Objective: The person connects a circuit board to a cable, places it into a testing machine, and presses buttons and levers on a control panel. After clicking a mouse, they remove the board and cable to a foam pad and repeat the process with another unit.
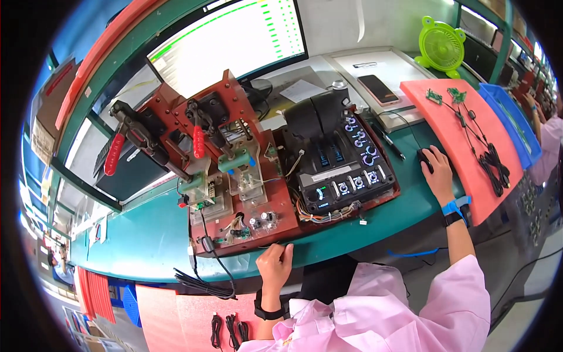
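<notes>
My right hand (438,170) rests over a black computer mouse (426,161) on the green bench, its fingers draped around it. At the bench's front edge my left hand (274,265) is curled into a loose fist with nothing visible in it. Just beyond it stands a red test fixture (281,226) with two toggle clamps; their red handles (198,142) point down. Under the left clamp sits a small green circuit board (204,202), with a black cable (205,281) running off the front edge. A black control panel with throttle levers (343,176) and lit knobs occupies the fixture's right side.
A lit monitor (229,44) stands behind the fixture. To the right, a pink foam sheet (463,135) bears boards and cables, beside a blue tray (513,126). A phone (378,89), a pen (394,146) and a green fan (441,47) are farther back. Coiled cables (229,328) lie on foam at lower left.
</notes>
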`<state>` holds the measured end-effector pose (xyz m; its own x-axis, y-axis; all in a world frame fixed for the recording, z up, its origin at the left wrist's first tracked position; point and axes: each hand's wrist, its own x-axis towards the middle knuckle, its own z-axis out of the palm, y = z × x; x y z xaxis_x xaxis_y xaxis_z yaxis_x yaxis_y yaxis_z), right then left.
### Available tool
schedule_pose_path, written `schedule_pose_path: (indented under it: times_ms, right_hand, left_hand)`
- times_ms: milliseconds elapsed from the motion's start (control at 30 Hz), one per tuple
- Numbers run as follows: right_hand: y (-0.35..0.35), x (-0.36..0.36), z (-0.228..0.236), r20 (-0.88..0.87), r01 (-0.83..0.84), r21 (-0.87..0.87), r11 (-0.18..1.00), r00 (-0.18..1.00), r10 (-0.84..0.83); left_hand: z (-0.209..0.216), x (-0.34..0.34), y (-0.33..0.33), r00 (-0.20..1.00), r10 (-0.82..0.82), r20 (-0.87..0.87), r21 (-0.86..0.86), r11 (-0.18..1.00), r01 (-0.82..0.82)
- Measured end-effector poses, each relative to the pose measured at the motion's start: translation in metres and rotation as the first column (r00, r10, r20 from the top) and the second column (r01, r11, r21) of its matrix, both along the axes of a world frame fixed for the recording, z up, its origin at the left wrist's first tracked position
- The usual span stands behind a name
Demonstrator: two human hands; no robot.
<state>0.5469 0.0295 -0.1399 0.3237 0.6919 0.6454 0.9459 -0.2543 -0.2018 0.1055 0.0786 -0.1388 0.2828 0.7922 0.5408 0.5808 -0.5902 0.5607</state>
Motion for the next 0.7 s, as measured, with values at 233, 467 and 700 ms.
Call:
schedule_pose_path:
  times_ms: [233, 467, 700]
  right_hand:
    - [-0.0009, 0.0032, -0.0018, -0.023, -0.006, 0.049, 0.999, 1.000, 0.007]
    - [-0.0026, 0.0030, -0.0025, -0.048, 0.055, 0.073, 0.996, 0.998, -0.052]
    - [-0.0041, 0.0023, -0.0026, -0.056, 0.076, 0.057, 0.996, 0.996, -0.072]
  left_hand:
    - [-0.0008, 0.0023, -0.0010, 0.998, 0.061, 0.014, 0.009, 0.998, -0.061]
    - [-0.0001, 0.0029, -0.0011, 0.998, 0.068, -0.006, -0.012, 0.998, -0.069]
    - [0.0005, 0.0041, -0.0014, 0.997, 0.082, -0.014, -0.001, 0.997, -0.082]
